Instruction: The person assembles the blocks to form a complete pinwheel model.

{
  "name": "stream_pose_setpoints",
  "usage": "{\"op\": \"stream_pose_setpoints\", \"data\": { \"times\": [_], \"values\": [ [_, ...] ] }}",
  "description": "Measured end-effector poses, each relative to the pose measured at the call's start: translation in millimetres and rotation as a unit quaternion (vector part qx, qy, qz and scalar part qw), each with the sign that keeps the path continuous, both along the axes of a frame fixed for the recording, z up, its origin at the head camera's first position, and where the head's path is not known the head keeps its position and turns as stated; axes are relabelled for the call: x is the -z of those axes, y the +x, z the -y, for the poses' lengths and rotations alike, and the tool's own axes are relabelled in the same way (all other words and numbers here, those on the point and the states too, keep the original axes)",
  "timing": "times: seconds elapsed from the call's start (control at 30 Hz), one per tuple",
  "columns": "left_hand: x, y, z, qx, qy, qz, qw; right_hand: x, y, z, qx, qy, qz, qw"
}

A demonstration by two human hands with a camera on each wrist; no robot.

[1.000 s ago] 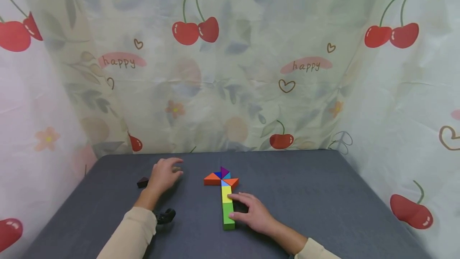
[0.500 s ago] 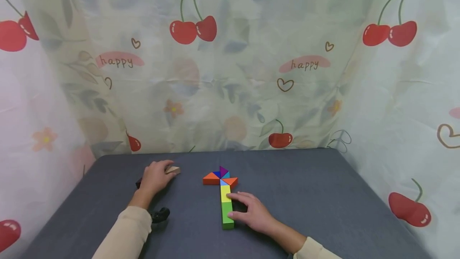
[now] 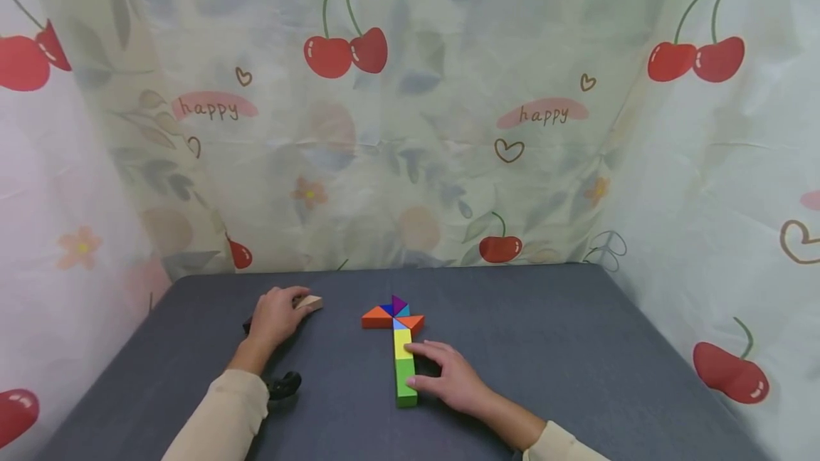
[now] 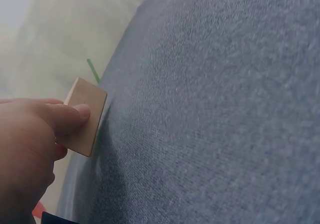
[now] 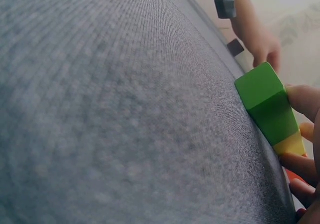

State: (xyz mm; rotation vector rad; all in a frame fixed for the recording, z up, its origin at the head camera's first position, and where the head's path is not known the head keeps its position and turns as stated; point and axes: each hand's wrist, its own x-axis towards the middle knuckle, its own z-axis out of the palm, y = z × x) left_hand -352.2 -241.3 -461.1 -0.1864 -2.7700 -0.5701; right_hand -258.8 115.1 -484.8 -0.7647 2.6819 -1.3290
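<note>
Left hand (image 3: pixel 275 315): thumb and fingers pinching a pale, bare-wood block (image 3: pixel 310 302), far left part of the dark grey, cloth-covered tabletop (image 3: pixel 544 347). Thumb lies on its broad face; whether the block is clear of the cloth, cannot tell. A dark brown-black block (image 3: pixel 246 326) sits just beside this hand, mostly hidden behind it.

Right hand (image 3: pixel 451 379): not clenched, fingers extended, thumb touching the bright green rectangular block (image 3: pixel 406 379), fingertip at the yellow block (image 3: pixel 402 340). These two lie end to end in a column, mid-tabletop, green nearer the person. At the column's far end, triangular blocks fan round a point: orange at left (image 3: pixel 376 319) and right, purple (image 3: pixel 398 304) at top, blues between and below. Behind: cherry-print curtain (image 3: pixel 416 126).
</note>
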Motion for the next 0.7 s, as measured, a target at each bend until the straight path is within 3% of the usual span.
{"op": "stream_pose_setpoints", "data": {
  "times": [0.2,0.7],
  "values": [
    [-4.3,3.8,-6.8,0.012,0.03,0.001,0.9995,-0.8,-0.1,-0.1,0.001,0.0,0.013,0.9999],
    [-12.3,11.9,-27.0,0.028,0.06,-0.009,0.9978,0.3,0.1,0.3,0.002,-0.004,0.0,1.0]
  ]
}}
